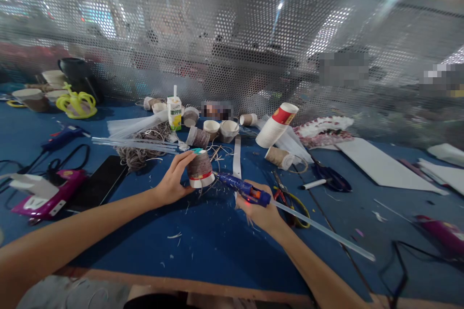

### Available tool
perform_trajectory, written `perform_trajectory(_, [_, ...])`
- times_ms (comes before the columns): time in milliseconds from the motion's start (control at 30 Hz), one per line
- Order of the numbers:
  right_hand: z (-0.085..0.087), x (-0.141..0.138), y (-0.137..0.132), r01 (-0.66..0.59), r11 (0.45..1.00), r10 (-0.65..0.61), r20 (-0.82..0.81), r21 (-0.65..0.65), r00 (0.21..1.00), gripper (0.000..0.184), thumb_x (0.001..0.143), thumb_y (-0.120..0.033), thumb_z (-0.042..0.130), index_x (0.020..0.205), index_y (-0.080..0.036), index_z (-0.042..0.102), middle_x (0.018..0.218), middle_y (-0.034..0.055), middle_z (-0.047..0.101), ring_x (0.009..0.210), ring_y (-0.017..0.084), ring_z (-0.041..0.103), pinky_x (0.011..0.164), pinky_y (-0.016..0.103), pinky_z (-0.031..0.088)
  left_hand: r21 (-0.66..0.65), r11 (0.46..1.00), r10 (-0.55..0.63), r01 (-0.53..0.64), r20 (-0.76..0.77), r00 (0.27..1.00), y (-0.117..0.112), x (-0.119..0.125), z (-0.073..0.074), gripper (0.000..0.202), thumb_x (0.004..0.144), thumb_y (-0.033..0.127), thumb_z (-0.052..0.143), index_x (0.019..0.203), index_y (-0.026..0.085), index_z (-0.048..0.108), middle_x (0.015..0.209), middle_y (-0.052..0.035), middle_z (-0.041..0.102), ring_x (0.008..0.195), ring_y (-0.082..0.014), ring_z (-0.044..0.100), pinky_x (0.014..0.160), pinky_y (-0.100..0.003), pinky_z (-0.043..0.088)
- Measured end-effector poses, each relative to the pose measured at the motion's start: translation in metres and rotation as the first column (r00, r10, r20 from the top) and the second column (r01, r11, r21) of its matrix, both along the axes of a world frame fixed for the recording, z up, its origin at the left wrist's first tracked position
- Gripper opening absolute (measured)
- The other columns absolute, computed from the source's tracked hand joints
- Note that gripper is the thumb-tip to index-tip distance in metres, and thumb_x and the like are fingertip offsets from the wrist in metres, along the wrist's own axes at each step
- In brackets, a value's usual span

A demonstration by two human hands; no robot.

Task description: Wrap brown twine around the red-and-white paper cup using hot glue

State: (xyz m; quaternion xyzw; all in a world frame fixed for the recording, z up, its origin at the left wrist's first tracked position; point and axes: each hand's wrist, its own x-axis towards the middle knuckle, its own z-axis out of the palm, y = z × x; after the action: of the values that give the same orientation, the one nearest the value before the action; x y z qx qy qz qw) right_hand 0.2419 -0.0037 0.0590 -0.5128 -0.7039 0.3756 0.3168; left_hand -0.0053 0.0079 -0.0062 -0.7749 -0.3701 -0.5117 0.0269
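Observation:
My left hand (174,181) grips a paper cup (200,169) wound with grey-brown cord, tilted, its red and white rim band still bare at the lower end. Something teal shows at the fingertips on top of the cup. In my right hand (259,207) is a blue hot glue gun (241,186), its nozzle pointing left at the cup's side near the red band. Whether the tip touches the cup, I cannot tell. A long clear glue stick (326,231) sticks out of the gun's back. Beneath and right of this hand lie scissors (299,207) with yellow and red handles.
Several cord-wrapped cups (197,137) lie behind my hands, near a heap of cord (139,152) and a drink carton (174,113). A leaning stack of paper cups (271,128) stands right. At left are a purple power strip (50,198) and another glue gun (63,137). A perforated metal screen (232,34) rises behind.

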Motion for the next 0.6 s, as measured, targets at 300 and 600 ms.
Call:
perform_trajectory(300, [0.001,-0.001,0.001,-0.01,0.999,0.011,-0.043,0.039,0.999,0.013,0.062,-0.018,0.053,0.05,-0.02,0.048,0.044,-0.0039,0.05,0.037,0.01,0.047,0.038,0.022,0.037,0.002,1.0,0.001,-0.001,0.0,1.0,-0.001,-0.001,0.001,0.081,0.076,0.018,0.068,0.145,0.025,0.024,0.129,-0.0159,0.046,0.121,-0.0314,0.051,0.091,-0.046,0.056])
perform_trajectory(600, [-0.002,0.0,0.007,0.01,1.0,-0.011,-0.115,-0.006,0.993,0.011,0.066,-0.027,0.06,0.06,-0.02,0.054,0.049,-0.0024,0.057,0.032,0.011,0.046,0.033,0.023,0.037,-0.052,0.997,-0.047,0.051,0.072,0.996,0.004,-0.003,-0.009,0.093,0.073,0.018,0.072,0.147,0.03,0.016,0.133,-0.0162,0.039,0.121,-0.0333,0.045,0.092,-0.055,0.052])
